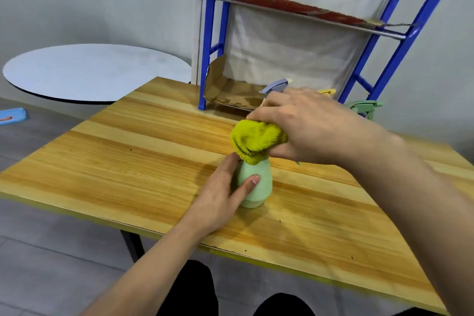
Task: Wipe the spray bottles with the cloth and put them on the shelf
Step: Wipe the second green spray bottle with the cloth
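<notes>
on the bench [128, 161], left hand [218, 200] grips the green bottle [256, 187] steady; right hand [302, 126] clutches the cloth [256, 141] over its top: twist around the nozzle.

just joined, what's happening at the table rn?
A person is wiping a pale green spray bottle standing upright on the wooden table. The left hand grips the bottle's body to steady it, while the right hand holds a yellow-green cloth bunched over the bottle's top. More spray heads show behind the right hand by the blue shelf.
</notes>
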A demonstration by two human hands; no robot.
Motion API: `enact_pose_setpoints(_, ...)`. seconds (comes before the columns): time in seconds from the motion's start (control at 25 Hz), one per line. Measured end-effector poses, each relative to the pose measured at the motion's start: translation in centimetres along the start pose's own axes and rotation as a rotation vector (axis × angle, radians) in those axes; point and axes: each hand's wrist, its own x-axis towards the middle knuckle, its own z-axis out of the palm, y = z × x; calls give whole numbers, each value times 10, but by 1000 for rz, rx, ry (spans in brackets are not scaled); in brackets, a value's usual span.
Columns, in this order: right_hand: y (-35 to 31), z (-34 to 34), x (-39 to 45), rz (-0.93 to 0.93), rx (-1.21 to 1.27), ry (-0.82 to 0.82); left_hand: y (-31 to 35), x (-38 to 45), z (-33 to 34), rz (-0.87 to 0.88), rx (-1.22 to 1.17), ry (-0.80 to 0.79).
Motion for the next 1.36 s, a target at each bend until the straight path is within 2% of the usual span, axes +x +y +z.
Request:
enact_pose_setpoints(0.12,-6,1,19,24,58,-90,0,2,0,7,-14,13)
enact_pose_setpoints(0.36,-12,20,17,66,16,111,3,2,0,9,-5,10)
enact_pose_setpoints(0.56,-7,18,10,250,301,263,4,-1,-1,-10,-12,-1)
enact_pose_setpoints(0.64,7,6,-1,317,323,329,4,-1,-1,-11,-15,-8)
enact_pose_setpoints(0.68,14,1,-6,316,312,302,3,-1,-1,-15,-12,-8)
enact_pose_setpoints(0.8,18,4,-15,214,323,29,2,-1,1,-14,-2,-7)
enact_pose_setpoints(0.88,13,20,-14,185,334,-8,0,-1,2,-6,3,7)
enact_pose_setpoints(1.08,13,44,-16,195,421,280,1,0,0,-16,10,-2)
enact_pose_setpoints(1.16,8,54,-18,272,564,442,2,-1,0,-19,-4,-15)
enact_pose_setpoints(1.28,1,67,-25,498,934,705,1,-1,-2,-36,2,-23)
enact_pose_setpoints(1.36,-1,79,-35,495,959,745,1,-2,-1,-42,6,-24)
